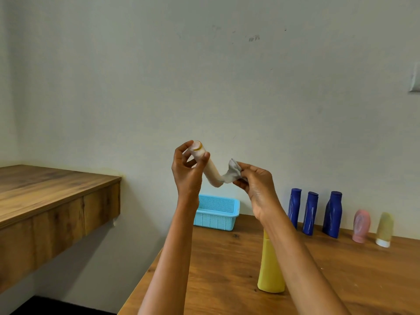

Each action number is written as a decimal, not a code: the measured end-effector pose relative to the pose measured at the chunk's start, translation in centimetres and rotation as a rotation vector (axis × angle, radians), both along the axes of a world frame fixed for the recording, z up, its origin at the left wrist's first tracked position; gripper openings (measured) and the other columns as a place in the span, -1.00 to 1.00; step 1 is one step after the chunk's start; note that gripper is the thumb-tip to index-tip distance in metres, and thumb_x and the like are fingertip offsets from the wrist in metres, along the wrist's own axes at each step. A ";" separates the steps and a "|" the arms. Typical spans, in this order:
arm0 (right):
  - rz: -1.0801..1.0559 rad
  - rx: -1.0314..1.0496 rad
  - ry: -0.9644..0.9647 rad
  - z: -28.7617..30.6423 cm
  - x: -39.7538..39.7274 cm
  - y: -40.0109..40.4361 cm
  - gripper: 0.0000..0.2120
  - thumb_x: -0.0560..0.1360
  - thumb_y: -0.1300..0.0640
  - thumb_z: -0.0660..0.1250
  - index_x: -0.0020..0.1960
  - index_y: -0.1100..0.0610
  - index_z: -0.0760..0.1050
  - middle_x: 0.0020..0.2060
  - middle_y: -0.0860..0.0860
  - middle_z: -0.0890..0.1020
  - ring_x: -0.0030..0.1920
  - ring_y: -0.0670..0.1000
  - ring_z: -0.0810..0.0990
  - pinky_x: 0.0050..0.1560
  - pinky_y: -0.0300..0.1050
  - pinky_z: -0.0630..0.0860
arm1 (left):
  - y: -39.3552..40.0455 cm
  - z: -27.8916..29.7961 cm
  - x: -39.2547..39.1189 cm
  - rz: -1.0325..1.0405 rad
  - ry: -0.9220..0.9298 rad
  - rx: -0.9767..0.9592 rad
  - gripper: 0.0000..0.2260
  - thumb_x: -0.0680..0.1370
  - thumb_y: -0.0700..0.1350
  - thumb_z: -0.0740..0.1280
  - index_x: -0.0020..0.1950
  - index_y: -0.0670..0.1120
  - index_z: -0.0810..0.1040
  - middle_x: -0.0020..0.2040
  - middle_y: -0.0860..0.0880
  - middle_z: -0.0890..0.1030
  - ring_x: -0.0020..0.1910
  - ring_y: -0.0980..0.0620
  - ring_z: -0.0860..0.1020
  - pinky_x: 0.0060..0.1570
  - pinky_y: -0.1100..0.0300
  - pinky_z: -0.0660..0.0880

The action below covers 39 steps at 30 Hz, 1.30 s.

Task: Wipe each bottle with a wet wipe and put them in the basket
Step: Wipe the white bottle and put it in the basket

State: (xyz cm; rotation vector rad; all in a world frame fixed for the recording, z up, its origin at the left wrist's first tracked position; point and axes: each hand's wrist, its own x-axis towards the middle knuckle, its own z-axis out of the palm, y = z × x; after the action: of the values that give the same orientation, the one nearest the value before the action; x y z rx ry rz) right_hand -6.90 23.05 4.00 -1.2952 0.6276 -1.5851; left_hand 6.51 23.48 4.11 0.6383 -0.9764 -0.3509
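My left hand (187, 169) grips a slim cream bottle (209, 169) near its cap end, raised and tilted in front of the wall. My right hand (254, 183) pinches a grey wet wipe (233, 173) that lies against the bottle's lower end. Below them a light blue mesh basket (218, 212) sits at the table's far left corner; I cannot see inside it. A yellow bottle (270, 269) stands upright near me, partly behind my right forearm. Three dark blue bottles (310, 213) line the wall side, followed by a pink tube (361, 226) and a pale yellow tube (384, 229).
The wooden table (227, 258) carries all the bottles, its left edge running toward the bottom of the view. A second wooden counter (45, 189) stands higher at the left, with a gap of floor between the two. A plain wall closes the back.
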 end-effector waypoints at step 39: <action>-0.366 -0.604 0.802 -1.3 1.0 -0.2 -0.69 0.48 0.09 0.37 0.21 0.09 0.54 0.07 0.01 0.60 -0.02 -0.13 0.52 -0.12 -0.47 0.40 | 0.0 -0.4 0.3 -0.123 0.007 0.433 -0.55 0.39 0.05 0.48 0.20 -0.03 0.44 0.08 -0.16 0.60 0.02 -0.15 0.61 0.01 0.05 0.55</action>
State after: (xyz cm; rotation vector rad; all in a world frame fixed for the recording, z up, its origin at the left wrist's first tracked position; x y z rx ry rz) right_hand -5.90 22.85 2.74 -2.4333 0.9467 -1.5665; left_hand 6.76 23.50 3.70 0.9694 -0.9415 -0.6841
